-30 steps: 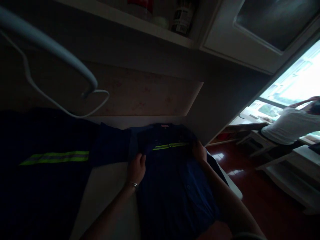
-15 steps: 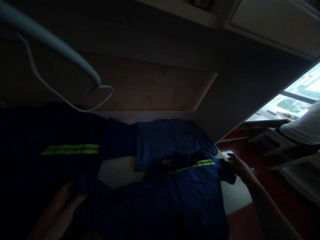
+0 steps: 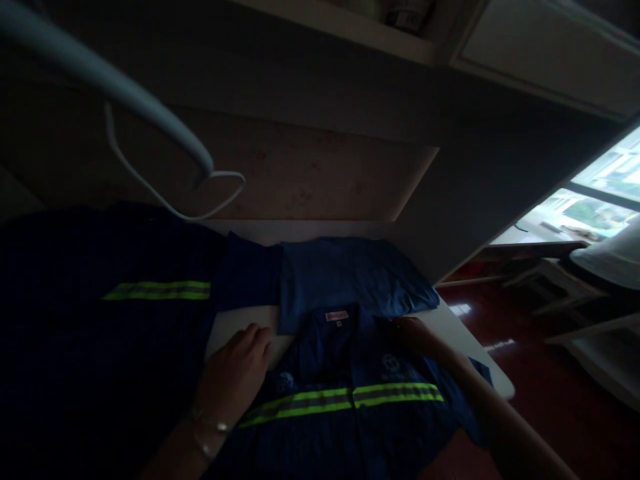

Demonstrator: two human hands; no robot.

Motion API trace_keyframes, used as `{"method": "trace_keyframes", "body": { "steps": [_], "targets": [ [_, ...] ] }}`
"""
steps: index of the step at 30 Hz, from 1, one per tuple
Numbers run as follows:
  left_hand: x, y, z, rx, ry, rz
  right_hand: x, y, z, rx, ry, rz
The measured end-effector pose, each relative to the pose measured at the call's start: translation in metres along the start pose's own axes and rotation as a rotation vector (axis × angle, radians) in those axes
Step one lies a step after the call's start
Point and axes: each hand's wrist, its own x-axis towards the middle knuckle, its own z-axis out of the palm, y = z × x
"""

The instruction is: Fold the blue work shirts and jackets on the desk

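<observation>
A dark blue work jacket (image 3: 320, 433) with yellow-green and grey reflective stripes lies front up, its open collar and label facing the wall. My left hand (image 3: 240, 367), with a bracelet on the wrist, is closed with curled fingers at the jacket's left shoulder. On the right shoulder beside the collar, my right hand (image 3: 413, 337) pinches the cloth; its fingertips are dim. Behind the collar lies a folded lighter blue garment (image 3: 350, 270). Another dark garment with a reflective stripe (image 3: 160, 291) spreads across the left side.
The clothes rest on a white tabletop (image 3: 463, 327) with a rounded right corner. A lamp arm (image 3: 150, 110) with a looped white cable (image 3: 175, 212) hangs over the left side. Above is a shelf (image 3: 340, 23). At right are a window (image 3: 595, 200), a stool and reddish floor.
The jacket now lies spread with collar, label and chest stripes showing. My left hand has moved right and up to its shoulder; my right hand has moved left from the sleeve.
</observation>
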Motion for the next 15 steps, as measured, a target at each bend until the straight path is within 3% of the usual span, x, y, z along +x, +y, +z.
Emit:
{"method": "trace_keyframes", "body": {
  "steps": [3,5,8,11,15],
  "targets": [
    [0.004,0.004,0.024,0.034,-0.268,-0.018,-0.007,-0.001,-0.009,-0.019,0.071,-0.079],
    [-0.01,-0.002,0.035,-0.071,-0.336,-0.056,-0.013,-0.003,-0.017,0.017,0.117,-0.147],
    [-0.043,-0.007,0.041,-0.179,-0.333,-0.094,-0.027,-0.016,-0.033,0.078,0.143,-0.233],
    [-0.081,-0.014,0.031,-0.248,-0.316,-0.159,-0.044,-0.044,-0.053,0.131,0.226,-0.347],
    [-0.142,-0.039,0.001,-0.277,-0.063,-0.353,-0.069,-0.093,-0.079,0.205,0.299,-0.547]
  ]
}}
